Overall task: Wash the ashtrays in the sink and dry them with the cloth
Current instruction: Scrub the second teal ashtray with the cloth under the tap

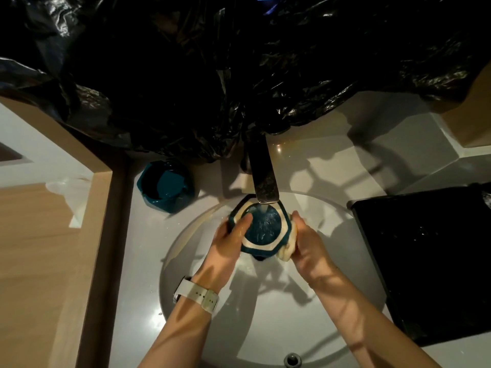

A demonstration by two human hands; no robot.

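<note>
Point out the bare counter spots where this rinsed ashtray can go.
Bare counter lies right of the faucet, between plastic sheeting and black tray. Left of the faucet is crowded by the second ashtray.

The teal, eight-sided ashtray [261,229] under the tap looks glazed and glossy, wet, with a cream band round its rim. The second teal ashtray [166,185], far left on the bench, shines the same way. The flat tap spout [263,179] is polished metal. The round white sink [212,328] is smooth and glossy, as is the pale bench [345,155]. The crumpled black plastic sheet [239,62] glints. The side panel [39,235] shows matt wood grain. The pale cloth [288,245] looks soft.
</note>
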